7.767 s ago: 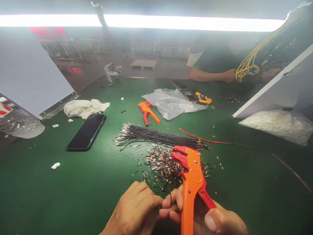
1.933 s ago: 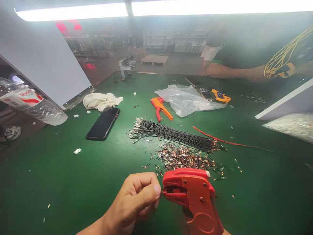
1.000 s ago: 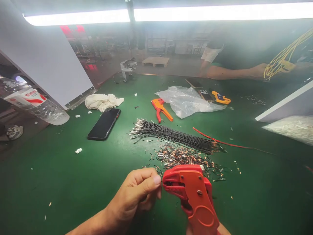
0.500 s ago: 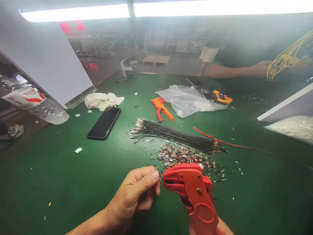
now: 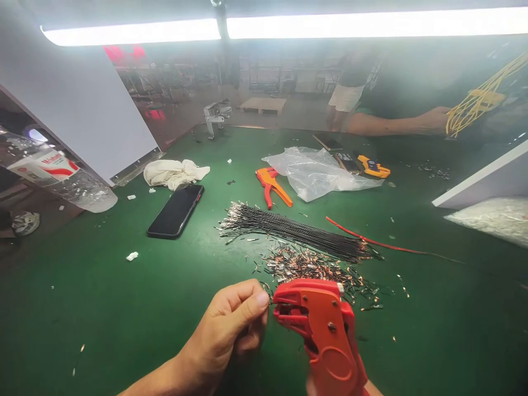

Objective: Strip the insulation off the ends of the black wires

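Note:
My left hand [image 5: 233,324] is closed in a pinch, thumb on top, with a small dark wire end just showing at the fingertips. Right beside those fingertips is the jaw end of a red and orange wire stripper [image 5: 325,330]. My right hand [image 5: 373,389] grips the stripper's handles and is mostly hidden behind them. Beyond the tool lies a pile of short black wire offcuts [image 5: 309,264] with copper and silvery ends. A bundle of black wires [image 5: 289,228] rests behind that pile, with metal-tipped ends at left and bare copper ends at right.
Farther back are a second wire stripper [image 5: 273,187], a clear plastic bag [image 5: 317,173] and a yellow tool [image 5: 373,166]. At left lie a phone [image 5: 175,212], a white cloth [image 5: 175,173] and a bottle [image 5: 61,170]. Across the table a co-worker's hand [image 5: 435,119] holds yellow wires.
The view has tipped up slightly. The wire stripper has shifted a little left and its jaw gap looks somewhat wider. My left hand stays pinched beside the jaws.

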Tool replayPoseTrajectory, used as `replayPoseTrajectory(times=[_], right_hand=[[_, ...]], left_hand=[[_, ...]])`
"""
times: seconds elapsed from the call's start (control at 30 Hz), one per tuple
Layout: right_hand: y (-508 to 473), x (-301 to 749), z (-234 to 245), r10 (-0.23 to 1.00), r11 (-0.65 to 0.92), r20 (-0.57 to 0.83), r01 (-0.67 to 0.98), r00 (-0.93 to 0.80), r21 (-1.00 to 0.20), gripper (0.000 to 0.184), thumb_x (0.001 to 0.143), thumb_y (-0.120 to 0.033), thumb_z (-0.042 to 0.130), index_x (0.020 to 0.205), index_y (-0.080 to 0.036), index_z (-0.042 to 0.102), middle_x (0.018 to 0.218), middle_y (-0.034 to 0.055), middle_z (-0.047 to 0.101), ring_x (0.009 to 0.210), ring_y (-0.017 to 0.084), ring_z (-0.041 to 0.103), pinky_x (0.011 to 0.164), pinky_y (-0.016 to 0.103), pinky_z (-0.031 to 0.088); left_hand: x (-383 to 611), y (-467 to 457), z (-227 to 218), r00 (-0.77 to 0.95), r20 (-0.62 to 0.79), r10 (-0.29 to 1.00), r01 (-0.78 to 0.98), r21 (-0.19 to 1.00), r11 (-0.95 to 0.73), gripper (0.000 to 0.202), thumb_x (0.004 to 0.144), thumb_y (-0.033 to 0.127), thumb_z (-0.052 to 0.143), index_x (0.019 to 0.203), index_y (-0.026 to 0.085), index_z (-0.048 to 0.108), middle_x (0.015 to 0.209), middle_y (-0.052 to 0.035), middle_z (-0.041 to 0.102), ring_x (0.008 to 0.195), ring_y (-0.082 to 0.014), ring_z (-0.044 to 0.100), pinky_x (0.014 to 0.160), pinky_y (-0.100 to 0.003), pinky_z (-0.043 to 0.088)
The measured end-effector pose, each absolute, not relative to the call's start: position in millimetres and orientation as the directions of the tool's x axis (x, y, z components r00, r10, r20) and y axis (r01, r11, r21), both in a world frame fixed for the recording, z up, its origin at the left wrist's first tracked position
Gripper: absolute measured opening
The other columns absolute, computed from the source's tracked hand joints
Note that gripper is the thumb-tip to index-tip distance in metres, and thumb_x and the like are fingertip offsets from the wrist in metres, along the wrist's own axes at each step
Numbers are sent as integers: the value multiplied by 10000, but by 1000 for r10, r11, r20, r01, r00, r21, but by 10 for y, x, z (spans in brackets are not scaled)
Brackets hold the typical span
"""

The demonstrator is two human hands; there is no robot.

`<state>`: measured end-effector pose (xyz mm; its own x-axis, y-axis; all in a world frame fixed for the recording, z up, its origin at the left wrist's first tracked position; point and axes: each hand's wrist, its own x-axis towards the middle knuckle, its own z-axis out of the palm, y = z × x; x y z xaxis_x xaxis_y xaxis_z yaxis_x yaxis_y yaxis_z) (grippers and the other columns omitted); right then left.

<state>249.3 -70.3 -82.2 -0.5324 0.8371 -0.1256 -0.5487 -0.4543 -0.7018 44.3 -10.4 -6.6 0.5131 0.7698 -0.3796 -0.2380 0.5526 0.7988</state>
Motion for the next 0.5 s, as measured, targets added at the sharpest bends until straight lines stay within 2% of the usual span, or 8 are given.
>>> replayPoseTrajectory(times=[0.13,0.23,0.37,0.5], right_hand=[[-550,2359,-1198,874,-411,-106,-605,-474,-682,339,978,-453,620,1179,-181,646,1127,71,708,922,228,703,796,424,601],[-564,2382,-1269,870,-421,-111,-609,-480,-672,368,970,-503,607,1143,-182,656,1110,71,713,933,234,697,818,438,588],[-593,2485,-1099,841,-468,-134,-581,-524,-666,352,974,-492,607,1115,-175,666,1086,65,715,958,240,695,845,452,580],[-716,2615,-726,792,-517,-150,-521,-591,-679,309,986,-384,631,1219,-182,635,1211,82,686,988,245,696,834,445,600]], left_hand=[[425,-104,-41,500,-325,803,-245,836,491,538,783,613,770,656,171,489,511,82,387,439,-31,280,421,-168,184],[401,-128,-40,506,-276,817,-241,864,442,477,843,573,737,713,173,511,508,90,377,462,-43,286,456,-178,209],[378,-146,-69,489,-250,836,-227,889,398,438,892,535,702,727,173,519,524,84,390,474,-48,281,461,-186,210],[376,-135,-87,545,-238,804,-300,840,452,414,897,489,714,728,178,500,548,94,344,472,-42,247,450,-181,187]])
